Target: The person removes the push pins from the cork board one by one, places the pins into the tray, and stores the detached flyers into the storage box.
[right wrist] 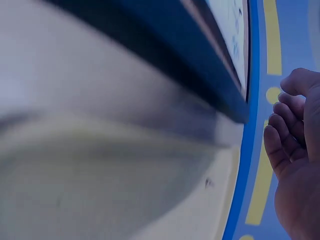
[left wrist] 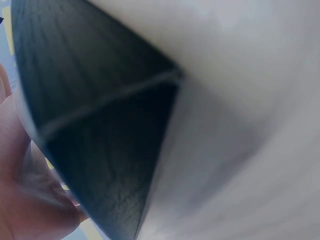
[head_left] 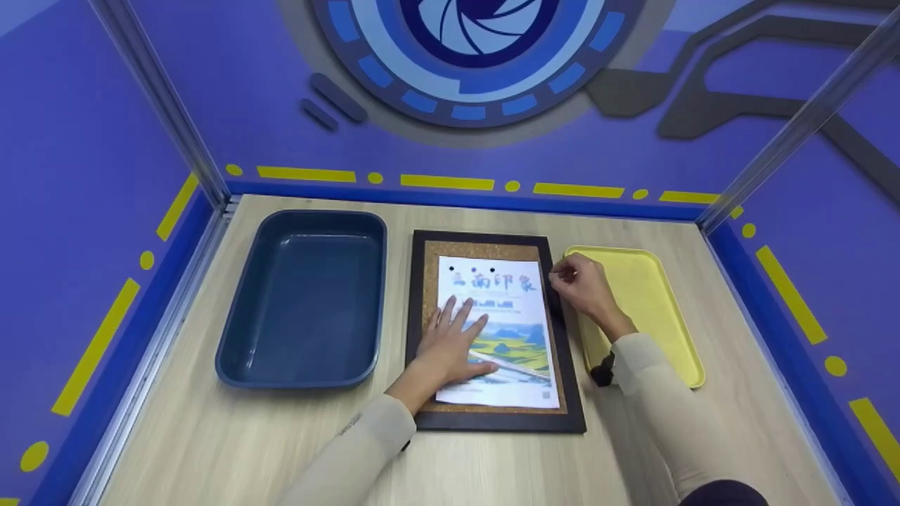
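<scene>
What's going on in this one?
A person's left hand rests with spread fingers on a printed sheet, which lies on a dark-framed cork board. Three small dark dots show along the sheet's top. The right hand is by the board's right edge, next to the yellow tray, fingers curled; whether it holds anything is unclear. A dark blue tray sits left of the board.

I saw a pale wood-grain table (head_left: pixel 506 467) carrying a deep blue tray (head_left: pixel 302 302) left of the frame's centre, a dark-framed corkboard (head_left: pixel 492 422) mid-frame, and a shallow yellow tray (head_left: pixel 636 281) right of centre.
</scene>
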The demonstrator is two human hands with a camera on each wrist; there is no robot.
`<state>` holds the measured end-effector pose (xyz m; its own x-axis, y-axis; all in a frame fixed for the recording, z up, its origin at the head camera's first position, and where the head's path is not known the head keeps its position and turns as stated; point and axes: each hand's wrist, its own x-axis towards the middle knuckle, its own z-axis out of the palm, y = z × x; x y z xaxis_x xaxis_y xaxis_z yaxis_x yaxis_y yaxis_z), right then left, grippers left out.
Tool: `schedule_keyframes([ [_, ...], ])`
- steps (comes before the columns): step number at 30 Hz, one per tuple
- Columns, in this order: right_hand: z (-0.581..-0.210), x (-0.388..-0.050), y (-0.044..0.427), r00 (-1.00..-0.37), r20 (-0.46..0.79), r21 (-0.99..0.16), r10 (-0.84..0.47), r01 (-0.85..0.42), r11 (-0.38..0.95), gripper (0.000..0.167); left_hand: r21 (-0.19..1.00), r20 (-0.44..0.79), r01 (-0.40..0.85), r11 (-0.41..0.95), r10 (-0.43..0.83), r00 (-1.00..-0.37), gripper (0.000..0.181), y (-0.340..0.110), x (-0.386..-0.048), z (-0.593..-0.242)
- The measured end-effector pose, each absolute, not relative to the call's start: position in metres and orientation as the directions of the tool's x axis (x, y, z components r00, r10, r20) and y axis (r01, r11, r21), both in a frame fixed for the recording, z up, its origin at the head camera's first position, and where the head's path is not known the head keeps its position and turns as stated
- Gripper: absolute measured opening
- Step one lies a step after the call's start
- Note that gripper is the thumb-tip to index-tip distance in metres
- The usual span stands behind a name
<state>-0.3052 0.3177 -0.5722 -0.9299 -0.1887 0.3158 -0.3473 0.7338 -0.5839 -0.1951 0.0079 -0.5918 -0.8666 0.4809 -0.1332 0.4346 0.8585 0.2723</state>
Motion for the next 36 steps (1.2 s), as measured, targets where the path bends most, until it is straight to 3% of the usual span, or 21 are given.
schedule_keyframes([
  [19, -0.577, -0.323, 0.245, -0.919, 0.324, -0.678, -0.223, -0.39, 0.623, 0.011, 0.266, -0.148, 0.427, 0.864, 0.474, -0.868, 0.095, 0.01, -0.196, -0.59],
  [28, -0.583, -0.332, 0.224, -0.903, 0.339, -0.648, -0.263, -0.427, 0.63, 0.009, 0.264, -0.142, 0.426, 0.865, 0.472, -0.87, 0.096, 0.009, -0.196, -0.591],
  [36, -0.591, -0.335, 0.217, -0.939, 0.274, -0.68, -0.208, -0.342, 0.648, 0.011, 0.278, -0.149, 0.418, 0.865, 0.469, -0.871, 0.095, 0.009, -0.197, -0.588],
])
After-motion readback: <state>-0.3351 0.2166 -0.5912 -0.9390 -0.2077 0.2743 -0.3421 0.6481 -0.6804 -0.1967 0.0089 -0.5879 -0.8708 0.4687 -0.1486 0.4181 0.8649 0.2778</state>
